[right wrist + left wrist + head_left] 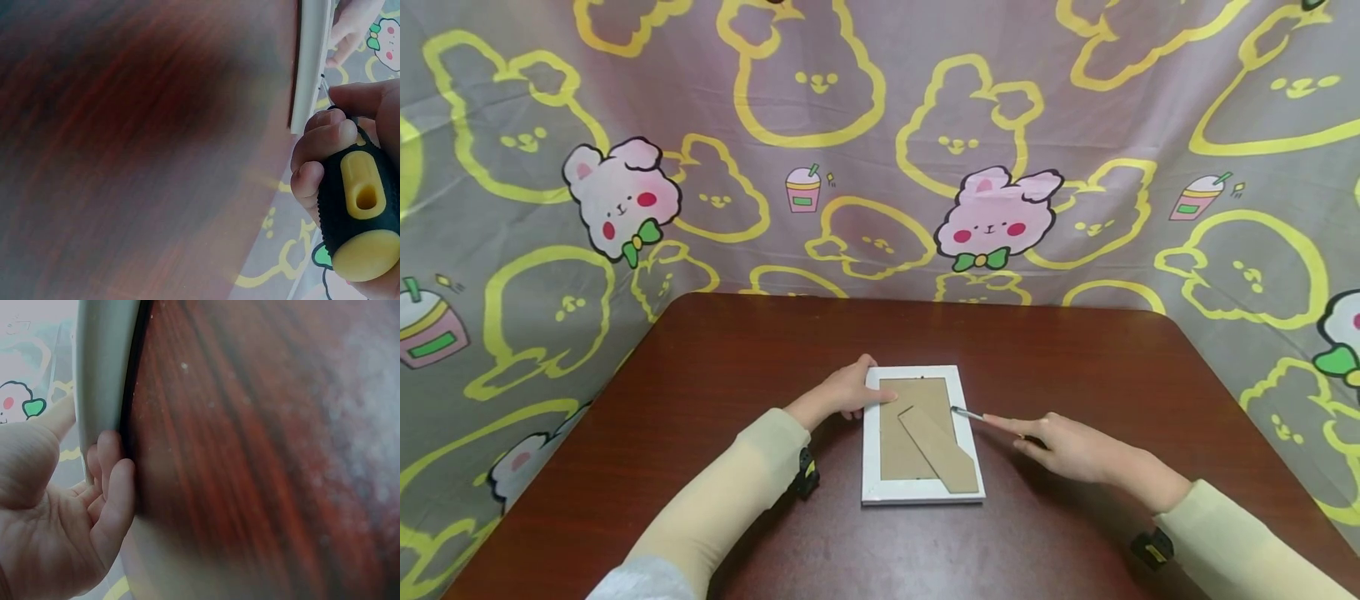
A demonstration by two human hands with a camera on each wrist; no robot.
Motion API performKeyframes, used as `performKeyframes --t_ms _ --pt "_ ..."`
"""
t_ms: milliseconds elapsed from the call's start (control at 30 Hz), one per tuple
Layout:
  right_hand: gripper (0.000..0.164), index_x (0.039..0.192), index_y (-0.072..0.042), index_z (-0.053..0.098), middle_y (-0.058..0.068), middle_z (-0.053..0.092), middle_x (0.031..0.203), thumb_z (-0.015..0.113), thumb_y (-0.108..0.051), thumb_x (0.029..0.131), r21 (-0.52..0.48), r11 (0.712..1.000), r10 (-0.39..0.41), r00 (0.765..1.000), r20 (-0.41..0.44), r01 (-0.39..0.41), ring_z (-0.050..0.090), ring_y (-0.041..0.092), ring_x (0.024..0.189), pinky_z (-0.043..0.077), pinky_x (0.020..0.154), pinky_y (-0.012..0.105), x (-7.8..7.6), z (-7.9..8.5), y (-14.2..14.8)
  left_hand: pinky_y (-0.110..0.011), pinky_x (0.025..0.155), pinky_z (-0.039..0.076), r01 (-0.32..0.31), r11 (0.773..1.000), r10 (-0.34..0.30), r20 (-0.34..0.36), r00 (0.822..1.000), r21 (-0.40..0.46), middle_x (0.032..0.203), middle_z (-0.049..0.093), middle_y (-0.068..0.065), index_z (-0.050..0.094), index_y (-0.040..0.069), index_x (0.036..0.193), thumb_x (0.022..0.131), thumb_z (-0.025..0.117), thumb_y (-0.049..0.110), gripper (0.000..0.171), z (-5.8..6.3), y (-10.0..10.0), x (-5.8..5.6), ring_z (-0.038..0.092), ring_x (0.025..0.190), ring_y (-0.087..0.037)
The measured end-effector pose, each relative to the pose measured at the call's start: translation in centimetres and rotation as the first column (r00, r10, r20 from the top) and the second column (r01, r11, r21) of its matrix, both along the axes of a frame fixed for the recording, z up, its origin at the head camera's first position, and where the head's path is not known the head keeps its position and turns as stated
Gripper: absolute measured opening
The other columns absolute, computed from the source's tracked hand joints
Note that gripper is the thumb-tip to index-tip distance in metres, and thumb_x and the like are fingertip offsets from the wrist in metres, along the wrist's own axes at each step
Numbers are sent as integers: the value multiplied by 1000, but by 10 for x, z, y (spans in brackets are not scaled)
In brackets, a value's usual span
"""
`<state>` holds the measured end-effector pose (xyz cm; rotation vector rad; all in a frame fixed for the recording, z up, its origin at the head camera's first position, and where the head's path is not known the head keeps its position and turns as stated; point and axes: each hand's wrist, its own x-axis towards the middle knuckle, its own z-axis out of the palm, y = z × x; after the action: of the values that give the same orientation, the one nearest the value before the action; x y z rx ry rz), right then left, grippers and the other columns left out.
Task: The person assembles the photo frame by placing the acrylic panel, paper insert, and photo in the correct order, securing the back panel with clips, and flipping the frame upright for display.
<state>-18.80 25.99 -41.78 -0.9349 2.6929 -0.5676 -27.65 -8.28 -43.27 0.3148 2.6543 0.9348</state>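
Observation:
A white picture frame lies face down on the table, its brown backing board and slanted easel stand on top. My left hand grips its upper left edge. The thumb lies over the backing, and curled fingers are against the side in the left wrist view. My right hand holds a screwdriver by its black and yellow handle, index finger stretched along it. The metal tip is at the right inner edge of the frame, where the backing meets the white border.
The dark reddish wood table is glossy, with rounded far corners. A cloth backdrop printed with bunnies and cups hangs behind it and along both sides. Dark wrist cameras sit under both sleeves.

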Motion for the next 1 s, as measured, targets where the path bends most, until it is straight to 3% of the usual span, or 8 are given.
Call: performKeyframes --t_ms 200,367,567,767,867,1000 --pt "57 148 -35 39 -17 24 54 58 -16 99 5 1000 2 999 -44 -2 18 1 46 29 45 20 -1 0 2 -33 47 51 1 1000 -1 -3 1000 0 80 57 -11 43 8 128 85 74 42 63 0 1 -1 59 55 -21" --pt "56 149 -35 38 -17 24 55 57 -17 100 -12 1000 -1 1000 -15 1 17 0 45 29 44 19 -2 0 2 -33 47 51 4 1000 -4 -13 1000 -6 82 57 -11 42 7 129 85 74 42 64 0 0 -3 59 56 -22" --pt "53 149 -31 39 -15 33 64 55 -18 100 -54 998 14 1000 15 -14 19 0 47 33 48 20 -4 -1 1 -33 47 51 5 1000 -5 -2 1000 -3 83 57 -11 42 7 128 85 74 42 64 0 -1 -4 60 56 -22" --pt "53 149 -30 39 -6 55 86 55 -17 101 -89 996 14 998 59 -8 27 2 52 41 55 24 -6 -1 1 -33 48 51 -3 1000 3 4 1000 -5 83 57 -11 42 8 128 85 74 42 64 3 -1 -4 60 56 -22" --pt "52 149 -30 39 -5 59 96 54 -17 101 -95 995 16 998 67 -10 28 2 53 43 60 25 -6 -1 0 -33 47 51 -5 1000 5 0 1000 -12 82 57 -11 42 8 128 86 74 42 63 2 0 -4 59 56 -21" --pt "53 149 -28 39 -11 52 81 54 -15 101 -91 996 30 998 50 -25 25 0 51 43 66 26 -6 -2 -2 -32 47 51 -10 1000 10 2 1000 -18 80 57 -11 42 7 126 85 74 42 63 1 -1 -5 59 55 -21"
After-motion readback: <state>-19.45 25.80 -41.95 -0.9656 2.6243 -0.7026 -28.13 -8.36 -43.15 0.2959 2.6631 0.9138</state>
